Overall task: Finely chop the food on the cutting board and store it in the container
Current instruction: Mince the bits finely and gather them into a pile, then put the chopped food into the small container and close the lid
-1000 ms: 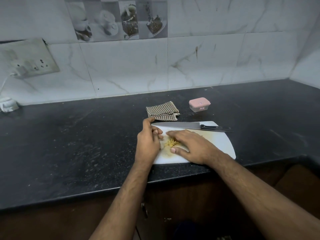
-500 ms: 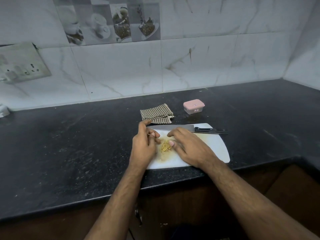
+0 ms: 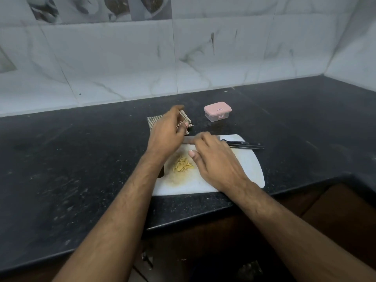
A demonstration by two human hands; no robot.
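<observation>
A small heap of yellow chopped food [image 3: 182, 167] lies on the white cutting board [image 3: 248, 169] at the counter's front edge. A knife with a black handle [image 3: 246, 145] rests along the board's far side, its blade partly hidden by my hands. My left hand [image 3: 166, 132] is lifted above the board's far left corner, fingers loosely curled and holding nothing. My right hand [image 3: 213, 159] hovers over the board just right of the food, fingers relaxed over the blade, thumb pointing at the heap. A small clear container with a pink lid [image 3: 217, 111], closed, stands behind the board.
A folded checked cloth [image 3: 186, 118] lies behind the board, partly covered by my left hand. The black stone counter [image 3: 81, 159] runs left and right, meeting a tiled wall [image 3: 203, 58] at the back and a corner at the far right.
Both hands have come off the food heap and moved away from me, the left rising toward the cloth, the right toward the knife blade. The heap is now uncovered.
</observation>
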